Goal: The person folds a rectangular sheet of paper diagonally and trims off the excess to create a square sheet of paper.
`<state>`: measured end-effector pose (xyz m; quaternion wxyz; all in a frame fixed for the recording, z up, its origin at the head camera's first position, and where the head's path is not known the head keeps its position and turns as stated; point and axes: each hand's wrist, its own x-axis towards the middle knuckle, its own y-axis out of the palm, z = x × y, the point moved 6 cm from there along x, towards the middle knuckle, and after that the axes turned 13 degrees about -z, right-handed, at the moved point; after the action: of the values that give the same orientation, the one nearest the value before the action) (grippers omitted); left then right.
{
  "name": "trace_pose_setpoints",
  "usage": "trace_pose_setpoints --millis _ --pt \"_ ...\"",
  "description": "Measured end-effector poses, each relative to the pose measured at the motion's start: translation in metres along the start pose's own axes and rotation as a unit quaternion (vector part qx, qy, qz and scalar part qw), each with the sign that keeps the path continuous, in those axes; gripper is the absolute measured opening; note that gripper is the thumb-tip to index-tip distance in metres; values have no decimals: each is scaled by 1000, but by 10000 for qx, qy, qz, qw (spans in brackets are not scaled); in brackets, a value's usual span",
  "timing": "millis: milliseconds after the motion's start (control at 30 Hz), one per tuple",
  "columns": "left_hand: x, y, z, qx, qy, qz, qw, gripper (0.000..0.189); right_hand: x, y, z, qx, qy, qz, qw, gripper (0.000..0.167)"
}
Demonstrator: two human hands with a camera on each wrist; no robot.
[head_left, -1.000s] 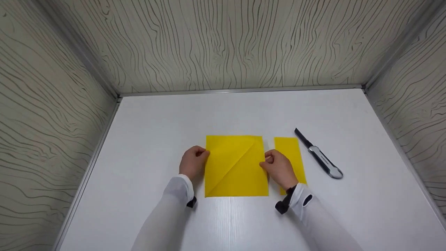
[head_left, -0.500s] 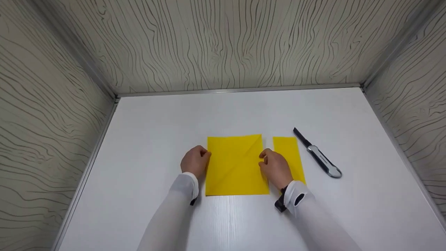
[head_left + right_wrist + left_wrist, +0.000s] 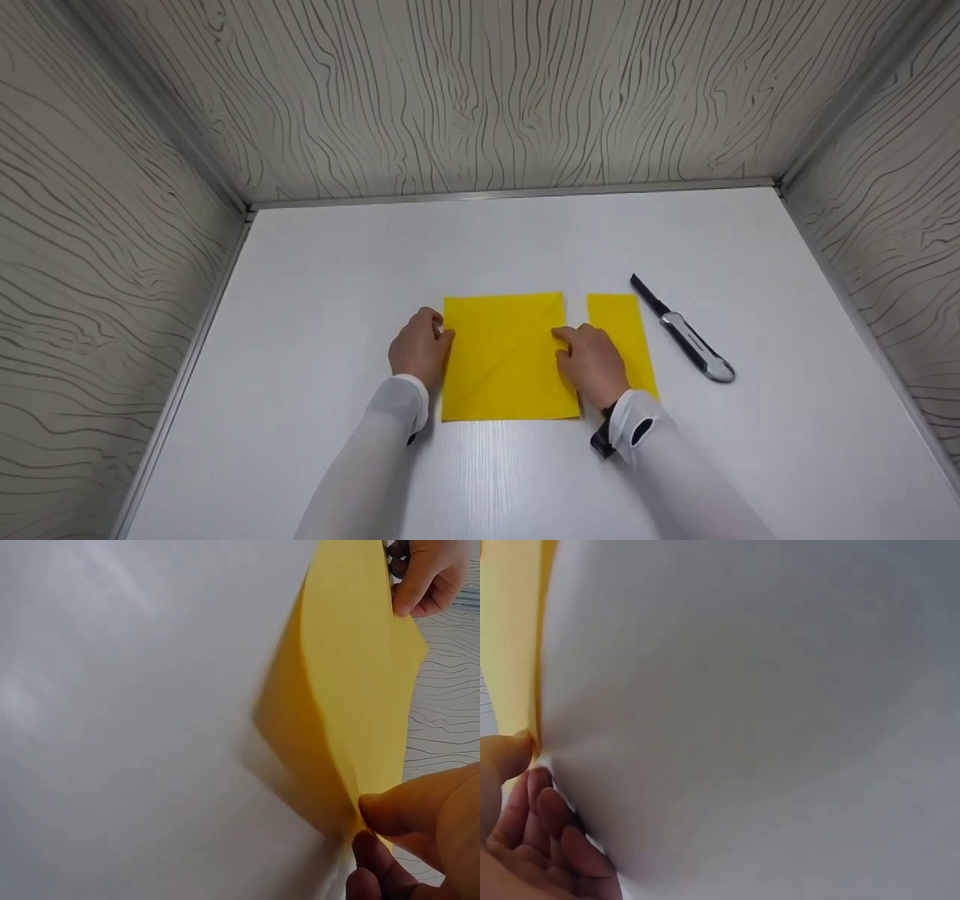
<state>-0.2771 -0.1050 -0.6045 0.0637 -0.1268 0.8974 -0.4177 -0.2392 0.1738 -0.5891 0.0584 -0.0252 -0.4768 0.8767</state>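
Observation:
A square yellow sheet of paper (image 3: 502, 360) with a faint diagonal crease lies between both hands in the head view. My left hand (image 3: 420, 346) pinches its left edge, thumb above and fingertips below, as the left wrist view shows on the paper (image 3: 514, 637). At the right edge, my right hand (image 3: 595, 364) pinches the sheet between thumb and index finger. In the right wrist view the near part of the paper (image 3: 352, 675) bows up off the table. Under the right hand, partly covered, is a narrow yellow paper strip (image 3: 619, 315).
A grey and black utility knife (image 3: 686, 334) lies to the right of the strip, its dark blade pointing away to the upper left. The white table (image 3: 360, 247) is bounded by wood-patterned walls (image 3: 480, 97) at the back and both sides.
The diagonal crease looks fainter than a second ago. My right index finger has stretched further over the paper's right edge. The left hand has barely moved; strip and knife stay put.

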Motion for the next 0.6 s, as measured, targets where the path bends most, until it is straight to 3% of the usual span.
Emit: trace_pose_setpoints --millis 100,167,267,367,467,600 --pt "-1 2 -1 65 84 -9 9999 46 0 0 1 -110 -108 -50 9999 42" --pt "-2 2 -3 223 331 -11 9992 53 0 1 3 -69 -217 -56 9997 42" --pt "-7 1 -8 415 828 -29 9957 53 0 3 6 11 -394 -49 9992 41" --pt "-15 -1 -16 567 1537 35 9865 47 0 5 8 39 -476 -8 9989 41" --pt "-29 -1 -20 809 2312 450 9685 44 0 5 9 11 -464 33 9989 42" --pt "-53 -1 -18 1295 3291 1279 9266 46 1 5 9 -5 -443 81 9990 43"
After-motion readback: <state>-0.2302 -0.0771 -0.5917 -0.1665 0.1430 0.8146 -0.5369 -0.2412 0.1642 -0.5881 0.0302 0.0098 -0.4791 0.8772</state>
